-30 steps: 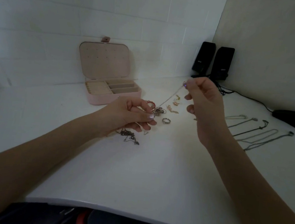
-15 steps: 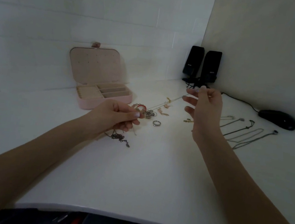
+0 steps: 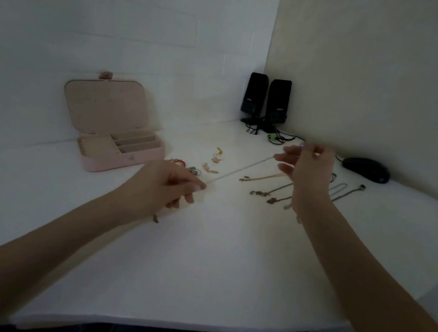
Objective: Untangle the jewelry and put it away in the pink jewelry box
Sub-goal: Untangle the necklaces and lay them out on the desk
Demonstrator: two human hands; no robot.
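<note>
**Silver chain pulled straight between two hands**

Pink and hinged open, the jewelry box sits at about ten o'clock on the white table, lid tilted back against the wall, its compartments facing up. It lies well apart from both hands, nearer the left one.

The left hand hovers low over the table near the middle, thumb and forefinger pinched together on one end of a thin silver chain; the remaining fingers curl under. From that pinch the chain runs taut toward two o'clock, rising to the right hand, whose fingertips appear to close on the other end, though blur hides the exact grip; its lower fingers spread loosely. The chain's long axis therefore lies diagonally, low-left to high-right, and it hangs clear of the table. My judgement: it looks freed, so stowing it means carrying it toward ten o'clock, and the left hand has the shorter path.

Behind the left hand lie a cluster of rings and, toward twelve o'clock, small gold pieces. Under and beyond the right hand, several necklaces are laid out side by side, apart from one another.

Farther right, two black speakers stand in the corner at one o'clock, and a black mouse rests by the beige wall.
</note>
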